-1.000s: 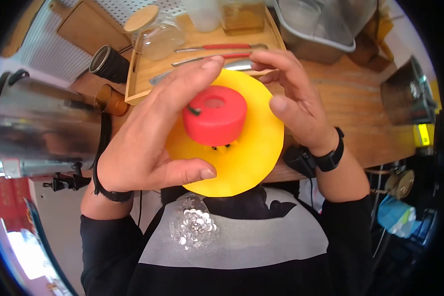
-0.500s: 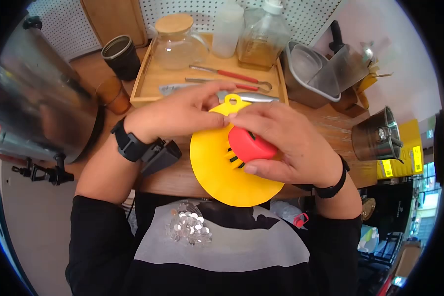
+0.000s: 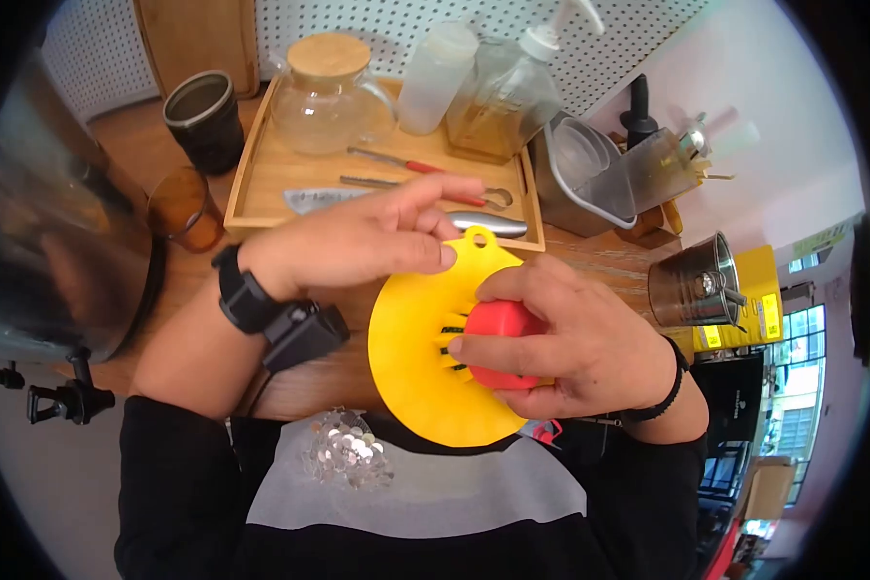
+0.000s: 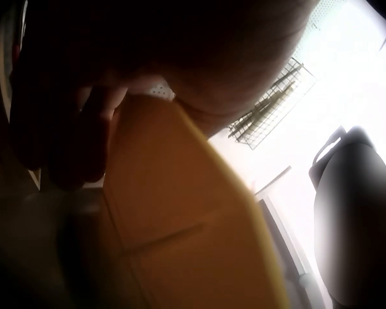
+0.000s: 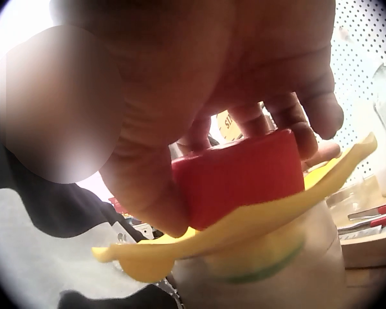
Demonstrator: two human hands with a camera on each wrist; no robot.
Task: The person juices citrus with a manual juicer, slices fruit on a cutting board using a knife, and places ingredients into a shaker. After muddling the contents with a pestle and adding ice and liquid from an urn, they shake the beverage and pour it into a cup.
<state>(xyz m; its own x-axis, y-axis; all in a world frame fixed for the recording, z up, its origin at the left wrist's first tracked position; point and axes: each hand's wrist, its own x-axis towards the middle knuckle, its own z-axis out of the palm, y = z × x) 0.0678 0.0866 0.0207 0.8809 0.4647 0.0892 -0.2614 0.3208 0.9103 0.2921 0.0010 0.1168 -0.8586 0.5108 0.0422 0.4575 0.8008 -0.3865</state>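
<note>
A wavy-edged yellow disc (image 3: 411, 358) with a holed tab is held above the table's front edge. At its upper left rim my left hand (image 3: 343, 237) pinches it, the thumb on top. My right hand (image 3: 599, 343) grips the red round piece (image 3: 498, 333) on the disc, fingers and thumb around its side. Black marks show beside that piece. In the left wrist view the disc (image 4: 180, 206) hangs below the dark left hand (image 4: 148, 45). The right wrist view has the red piece (image 5: 244, 177) against the disc (image 5: 257, 219), under the right palm (image 5: 199, 71).
Behind the hands a wooden tray (image 3: 251, 184) bears a lidded glass jug (image 3: 324, 111), bottles, a knife (image 3: 324, 200) and red-handled tools. Amber (image 3: 184, 213) and black cups and a large metal vessel (image 3: 58, 242) stand left; a grey bin (image 3: 575, 198) and metal pot (image 3: 691, 280) right.
The hands were apart around the disc; now the left pinches its rim and the right has taken hold of the red piece. The head view has shifted, showing more of the room at right.
</note>
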